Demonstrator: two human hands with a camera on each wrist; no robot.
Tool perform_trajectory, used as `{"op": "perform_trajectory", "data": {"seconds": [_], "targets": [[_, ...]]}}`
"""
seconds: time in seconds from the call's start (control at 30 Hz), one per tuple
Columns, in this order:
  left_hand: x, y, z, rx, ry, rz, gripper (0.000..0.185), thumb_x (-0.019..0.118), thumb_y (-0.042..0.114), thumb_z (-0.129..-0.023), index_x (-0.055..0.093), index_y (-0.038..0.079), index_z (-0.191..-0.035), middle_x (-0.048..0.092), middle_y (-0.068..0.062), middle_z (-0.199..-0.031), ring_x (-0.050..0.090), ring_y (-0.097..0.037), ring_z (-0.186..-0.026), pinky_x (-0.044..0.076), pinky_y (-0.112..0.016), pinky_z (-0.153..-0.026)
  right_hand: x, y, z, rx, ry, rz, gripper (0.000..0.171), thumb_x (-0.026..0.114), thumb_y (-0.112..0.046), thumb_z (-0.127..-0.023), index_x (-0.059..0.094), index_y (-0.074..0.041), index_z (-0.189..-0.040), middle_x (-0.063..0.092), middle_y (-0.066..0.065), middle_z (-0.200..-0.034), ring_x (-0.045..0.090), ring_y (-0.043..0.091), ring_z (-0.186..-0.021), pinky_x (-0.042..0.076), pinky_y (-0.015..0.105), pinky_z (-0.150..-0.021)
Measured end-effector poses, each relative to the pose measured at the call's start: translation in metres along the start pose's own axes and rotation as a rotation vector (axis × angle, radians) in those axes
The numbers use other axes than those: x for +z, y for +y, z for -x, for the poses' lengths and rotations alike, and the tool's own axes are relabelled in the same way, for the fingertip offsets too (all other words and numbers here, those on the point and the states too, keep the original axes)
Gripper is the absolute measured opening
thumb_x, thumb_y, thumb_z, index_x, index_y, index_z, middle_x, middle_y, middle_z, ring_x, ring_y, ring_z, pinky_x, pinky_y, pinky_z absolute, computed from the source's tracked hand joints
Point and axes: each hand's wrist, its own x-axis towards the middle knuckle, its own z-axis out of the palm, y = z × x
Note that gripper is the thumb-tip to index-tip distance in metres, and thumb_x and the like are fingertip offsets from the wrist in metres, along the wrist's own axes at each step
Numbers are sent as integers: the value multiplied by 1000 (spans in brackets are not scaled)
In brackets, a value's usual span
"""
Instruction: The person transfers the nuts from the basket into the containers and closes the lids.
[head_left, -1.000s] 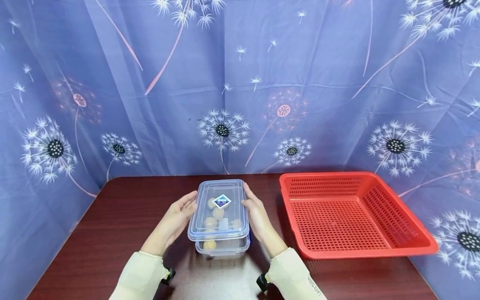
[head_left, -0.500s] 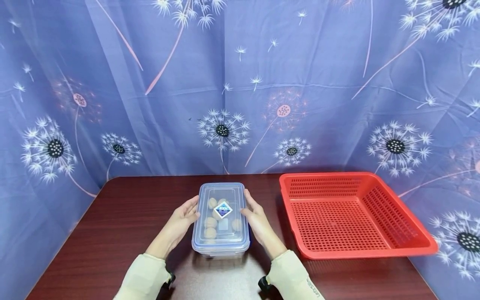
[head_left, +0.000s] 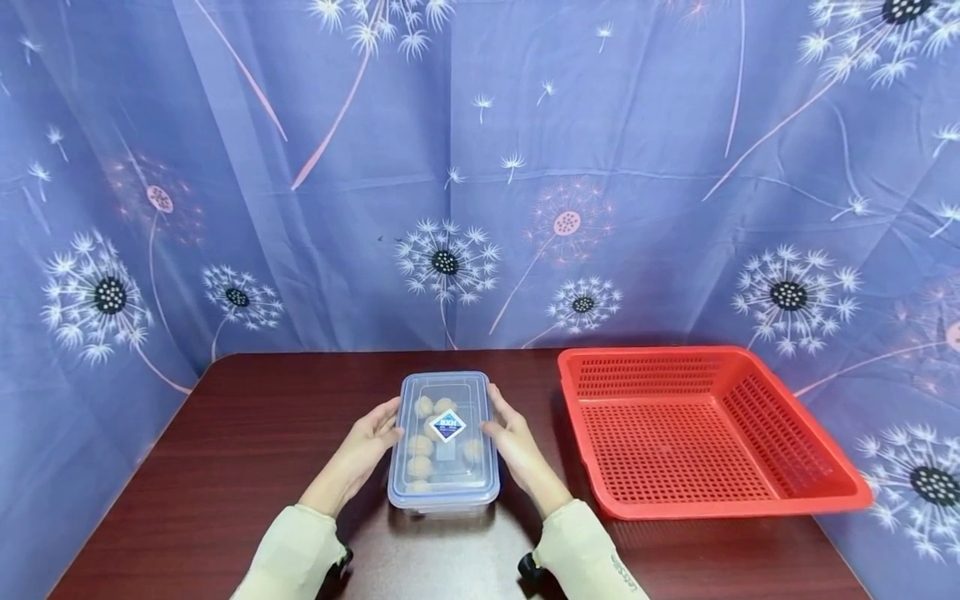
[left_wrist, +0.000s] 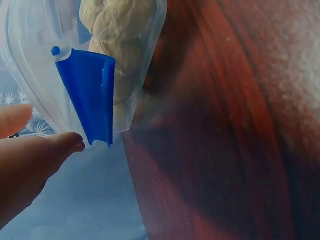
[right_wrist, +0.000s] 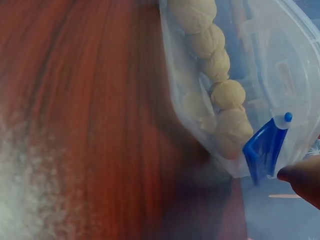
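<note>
A clear plastic food container (head_left: 442, 509) with walnuts (head_left: 420, 467) inside stands on the table. Its see-through lid (head_left: 468, 392), blue-edged with a diamond-shaped sticker, sits over the top. My left hand (head_left: 363, 447) holds the lid's left edge, thumb near the rim. On the opposite side, my right hand (head_left: 519, 444) holds the right edge in the same way. One blue side latch (left_wrist: 90, 95) hangs down, unfastened, in the left wrist view. The other blue latch (right_wrist: 267, 150) also hangs loose in the right wrist view, with the right thumb (right_wrist: 302, 179) close by.
A red perforated plastic basket (head_left: 611, 507) stands right of the container, with nothing in it. The dark wooden table (head_left: 225, 450) ends at the back against a blue curtain (head_left: 337, 250) with a dandelion print.
The lid was held raised and tilted above the container; both hands have lowered it onto the rim, and it now lies level there.
</note>
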Motion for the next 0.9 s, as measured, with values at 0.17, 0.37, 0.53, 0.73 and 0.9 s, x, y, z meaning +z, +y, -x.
{"op": "perform_trajectory", "data": {"seconds": [0.17, 0.37, 0.53, 0.73, 0.9], "targets": [[2, -8, 2, -51, 34, -15, 55, 47, -4, -96, 22, -14, -144, 25, -33, -149, 25, -41, -139, 24, -49, -114, -3, 4, 5, 86, 46, 42, 67, 49, 4, -89, 18, 10, -148, 16, 28, -155, 13, 38, -143, 15, 50, -116], [-1, -11, 4, -160, 59, 59, 58, 49, 7, -98, 19, -22, -139, 38, -41, -137, 40, -42, -128, 35, -55, -107, -7, 3, 12, 233, 99, 55, 72, 59, -17, -92, 21, 17, -143, 29, 38, -145, 29, 43, -137, 27, 53, -112], [0, -10, 5, -204, 69, 47, 62, 52, 14, -98, 20, -24, -137, 45, -40, -130, 54, -34, -112, 47, -51, -96, -6, 1, 13, 270, 137, 83, 70, 61, -22, -92, 29, 20, -138, 44, 37, -135, 47, 40, -124, 41, 53, -102], [2, -3, 6, -167, 214, -197, 57, 61, 14, -93, 39, -21, -132, 55, -35, -121, 63, -27, -96, 55, -38, -82, -9, -1, 13, 310, 208, 148, 72, 69, -25, -87, 36, 16, -137, 50, 34, -130, 55, 39, -115, 46, 50, -98], [4, 3, 8, -90, 274, -359, 49, 68, 13, -84, 55, -17, -121, 64, -23, -101, 62, -26, -89, 55, -33, -76, -8, 0, 16, 289, 197, 160, 61, 68, -23, -86, 48, 15, -129, 66, 23, -108, 65, 24, -91, 56, 38, -81]]}}
